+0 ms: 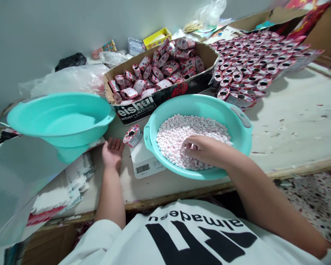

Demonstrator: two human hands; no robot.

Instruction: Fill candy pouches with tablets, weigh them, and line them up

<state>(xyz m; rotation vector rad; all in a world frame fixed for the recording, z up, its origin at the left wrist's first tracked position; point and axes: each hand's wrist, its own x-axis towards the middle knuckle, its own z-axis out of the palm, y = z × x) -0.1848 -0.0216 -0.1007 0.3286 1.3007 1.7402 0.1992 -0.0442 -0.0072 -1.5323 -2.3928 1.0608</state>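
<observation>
My right hand (pixel 201 149) reaches into a turquoise basin (pixel 245 143), its curled fingers gripping at the small white candies (pixel 193 125) heaped there; the fingertips are partly buried. My left hand (pixel 113 152) rests palm up on the table, fingers stretched out and nothing in it. Just right of its fingertips, a small red-and-white printed round container (pixel 132 136) with a dark hole in its top stands at the back left of a white digital scale (pixel 147 163). The scale's display is lit, and the basin overhangs its right side.
A second turquoise basin (pixel 60 130) stands at left, near stacked white papers (pixel 68 180). Behind, a cardboard box (pixel 165 95) holds many printed containers. More containers with dark holes (pixel 253 66) stand massed at the back right. Plastic bags (pixel 71 77) lie along the wall.
</observation>
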